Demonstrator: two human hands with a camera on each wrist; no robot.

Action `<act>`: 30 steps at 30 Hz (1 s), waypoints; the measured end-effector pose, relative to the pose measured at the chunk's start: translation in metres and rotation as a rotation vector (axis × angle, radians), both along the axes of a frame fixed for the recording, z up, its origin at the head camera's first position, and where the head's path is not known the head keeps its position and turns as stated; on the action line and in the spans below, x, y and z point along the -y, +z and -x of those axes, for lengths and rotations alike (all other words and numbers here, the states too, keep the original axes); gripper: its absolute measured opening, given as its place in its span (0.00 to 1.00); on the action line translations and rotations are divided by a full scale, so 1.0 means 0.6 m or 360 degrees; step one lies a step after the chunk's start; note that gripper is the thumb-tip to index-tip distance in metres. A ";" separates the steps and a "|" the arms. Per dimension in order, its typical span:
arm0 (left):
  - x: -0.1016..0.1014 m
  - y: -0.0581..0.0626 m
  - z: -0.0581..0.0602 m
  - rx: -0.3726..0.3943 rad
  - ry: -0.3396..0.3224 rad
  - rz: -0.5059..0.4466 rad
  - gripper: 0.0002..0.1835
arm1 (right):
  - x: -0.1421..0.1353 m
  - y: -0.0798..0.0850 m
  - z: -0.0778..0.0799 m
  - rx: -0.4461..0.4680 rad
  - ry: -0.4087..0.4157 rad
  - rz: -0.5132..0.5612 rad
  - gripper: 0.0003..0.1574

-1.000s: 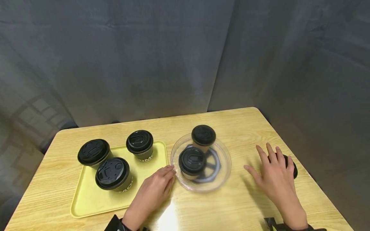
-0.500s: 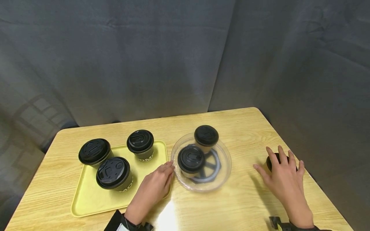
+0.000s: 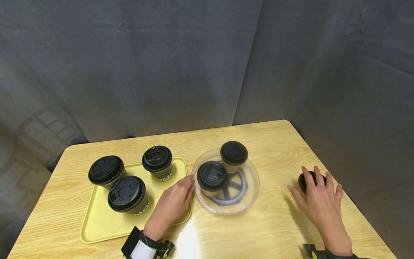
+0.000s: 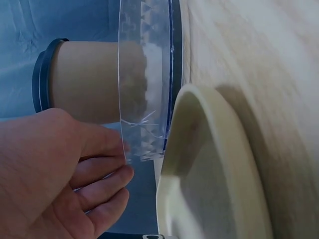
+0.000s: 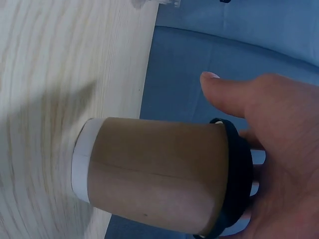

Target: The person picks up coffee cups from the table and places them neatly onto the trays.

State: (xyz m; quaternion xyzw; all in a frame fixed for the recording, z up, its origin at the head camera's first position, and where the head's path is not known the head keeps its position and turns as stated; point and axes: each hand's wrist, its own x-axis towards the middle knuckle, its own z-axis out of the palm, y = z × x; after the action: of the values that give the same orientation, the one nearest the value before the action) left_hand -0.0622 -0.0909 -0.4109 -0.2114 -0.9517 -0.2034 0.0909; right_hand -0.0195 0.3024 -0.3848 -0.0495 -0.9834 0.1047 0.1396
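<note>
My left hand (image 3: 174, 199) touches the left rim of a clear round turntable (image 3: 252, 187) with relaxed fingertips. In the left wrist view, those fingers (image 4: 107, 191) lie against its clear wall (image 4: 130, 99). Two lidded paper cups stand on the turntable: a front cup (image 3: 211, 176) and a smaller back cup (image 3: 234, 153). At the table's right side, my right hand (image 3: 320, 203) hovers with spread fingers over another lidded cup (image 3: 303, 183). The right wrist view shows this brown cup (image 5: 159, 174) upright on the table, thumb apart from it, other fingers behind its black lid (image 5: 239, 179).
A yellow tray (image 3: 106, 226) lies on the left of the wooden table (image 3: 268, 140). It carries three black-lidded cups: one at the back left (image 3: 105, 171), one in front (image 3: 127, 194) and one at the back right (image 3: 157, 160). A grey curtain (image 3: 161, 72) hangs behind the table.
The turntable's cups have shifted clockwise, the back one rightward and the front one leftward and back. My right hand has moved slightly right over its cup. My left hand stays at the rim.
</note>
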 end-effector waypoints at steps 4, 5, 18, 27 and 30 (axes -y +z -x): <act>0.000 0.000 0.008 0.0038 0.0018 -0.0030 0.17 | -0.005 0.002 -0.003 0.0005 -0.0031 0.0024 0.47; 0.000 -0.001 0.010 0.0044 0.0025 -0.0039 0.17 | -0.006 0.002 -0.004 -0.0003 -0.0036 0.0027 0.46; -0.010 0.001 0.034 0.0106 0.0060 -0.0119 0.22 | -0.008 -0.003 -0.005 -0.0087 -0.0026 0.0047 0.37; -0.011 0.000 0.051 0.0131 0.0026 -0.0116 0.23 | -0.010 -0.004 -0.007 -0.0046 -0.0003 0.0049 0.39; -0.012 0.000 0.056 0.0134 0.0000 -0.0139 0.22 | -0.011 -0.004 -0.009 -0.0035 0.0003 0.0068 0.39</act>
State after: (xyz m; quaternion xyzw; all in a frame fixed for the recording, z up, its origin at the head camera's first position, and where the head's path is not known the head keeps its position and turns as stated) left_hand -0.0957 -0.0839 -0.4111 -0.1985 -0.9448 -0.2535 0.0599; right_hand -0.0140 0.3088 -0.3870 -0.0503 -0.9794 0.1265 0.1493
